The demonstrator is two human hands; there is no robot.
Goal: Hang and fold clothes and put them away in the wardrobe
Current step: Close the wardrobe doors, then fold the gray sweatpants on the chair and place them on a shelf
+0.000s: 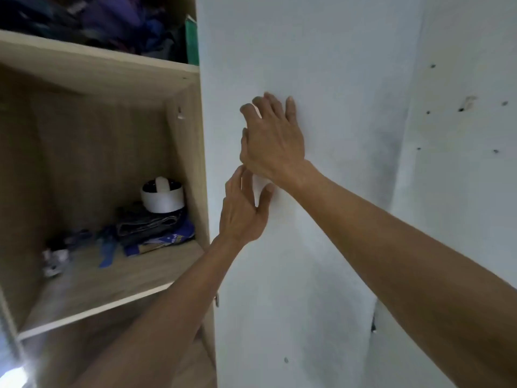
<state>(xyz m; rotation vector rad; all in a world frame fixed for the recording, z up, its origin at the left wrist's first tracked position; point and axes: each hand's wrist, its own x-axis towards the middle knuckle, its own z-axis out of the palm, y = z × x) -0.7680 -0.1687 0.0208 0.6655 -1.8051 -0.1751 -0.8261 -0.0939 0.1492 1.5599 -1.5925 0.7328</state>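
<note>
A wooden wardrobe [179,79] stands open on the left, its white door [321,51] filling the middle of the view. My right hand [271,141] lies flat on the door with fingers spread. Just below it, my left hand [243,211] also rests on the door, fingers apart, holding nothing. A low stack of folded dark and blue clothes [151,228] sits at the back right of the middle shelf [98,298]. Crumpled dark blue and purple clothes [106,21] fill the top shelf.
A white round container [162,196] stands on the folded stack. Small dark and blue items [72,247] lie scattered at the shelf's back left. A green object [192,40] leans at the top shelf's right end. A white wall [461,135] with small holes is on the right.
</note>
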